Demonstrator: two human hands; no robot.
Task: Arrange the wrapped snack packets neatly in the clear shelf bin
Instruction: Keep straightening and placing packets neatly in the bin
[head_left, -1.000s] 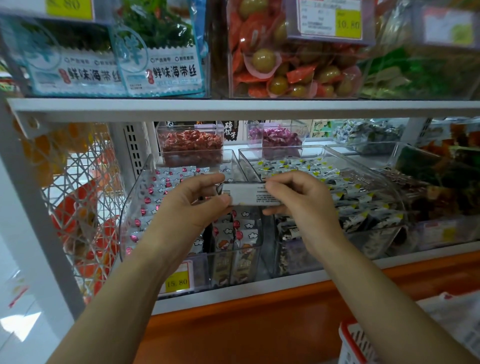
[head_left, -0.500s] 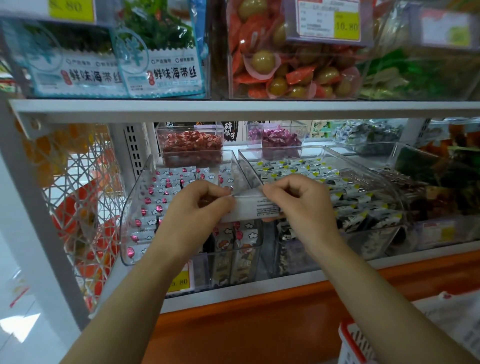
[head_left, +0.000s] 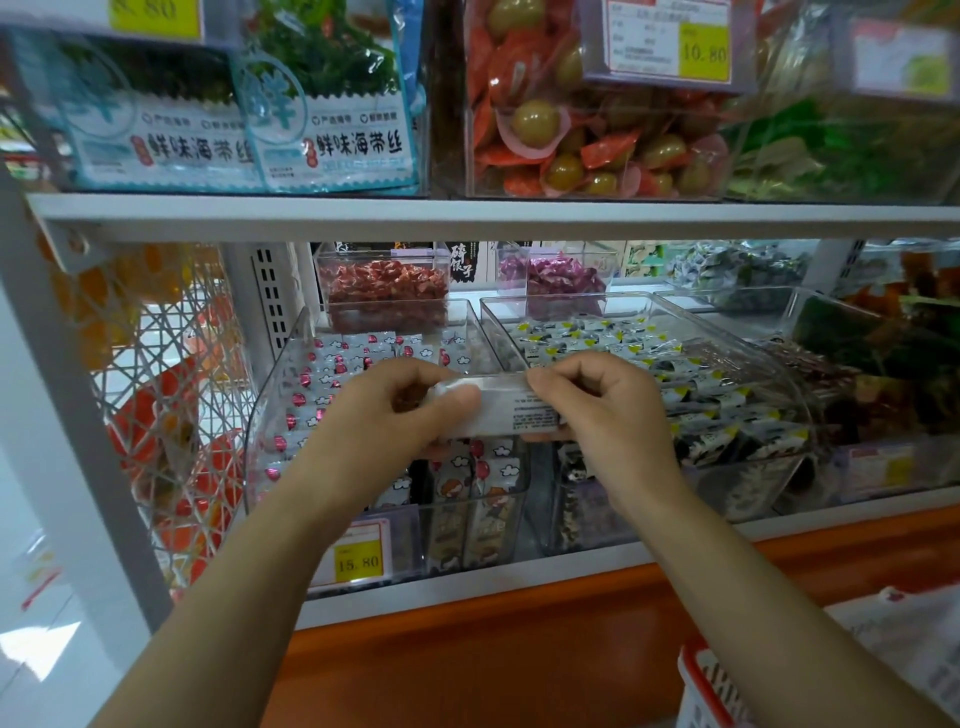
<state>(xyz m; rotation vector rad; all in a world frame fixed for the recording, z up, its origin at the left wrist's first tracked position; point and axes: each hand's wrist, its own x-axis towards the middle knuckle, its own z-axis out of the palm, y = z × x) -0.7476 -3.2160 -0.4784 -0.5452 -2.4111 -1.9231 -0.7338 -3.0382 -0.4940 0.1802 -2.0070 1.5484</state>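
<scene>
Over clear bin (head_left: 266, 415) of pink-dotted packets, yellow 15.80 price tag (head_left: 358, 558) on its front: clamping left hand (head_left: 387, 421) fingers and thumb round left end of one white wrapped packet (head_left: 506, 410), held level above the bin's front part. Pinching packet's right end with right hand (head_left: 602, 415), fingers curled tight. Further right, just beside, second clear bin (head_left: 797, 415) of black-and-yellow packets.

Both bare forearms reach up and forward, the left grip (head_left: 395, 410) and right grip (head_left: 597, 410) with fingers curled, each pinching one end of a packet (head_left: 506, 413), the left thumb seemingly laid across its front.
</scene>
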